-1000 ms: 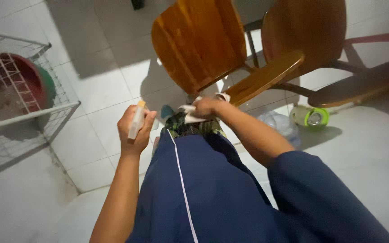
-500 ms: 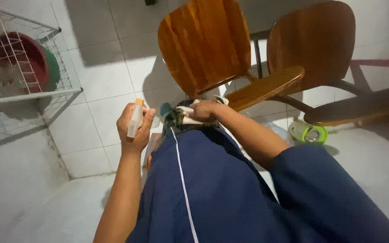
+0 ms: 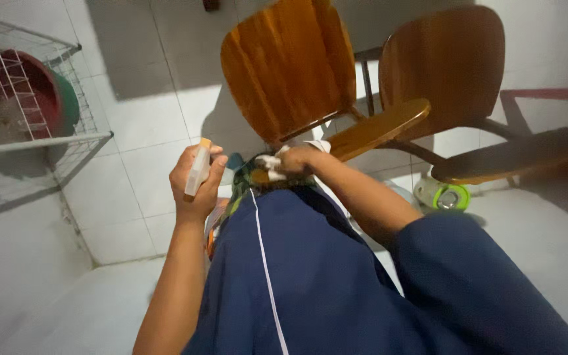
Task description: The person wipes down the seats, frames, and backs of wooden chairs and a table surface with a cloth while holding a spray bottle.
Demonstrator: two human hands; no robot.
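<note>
Holding small pale plastic spray bottle with orange cap (image 3: 198, 171) upright in left hand (image 3: 195, 187), fingers wrapped round its body, just left of knee; right hand (image 3: 297, 160) clenched on crumpled white cloth (image 3: 269, 162), pressed against near edge of glossy brown wooden chair seat (image 3: 287, 66). Best kept: nozzle aimed at wood, not at trousers, cloth bunched tight, strokes along grain, judging by varnished curved plywood. Noted around: smooth white floor tiles (image 3: 146, 164), white wire rack (image 3: 27, 141), soft navy trousers with white piping (image 3: 284, 276).
</note>
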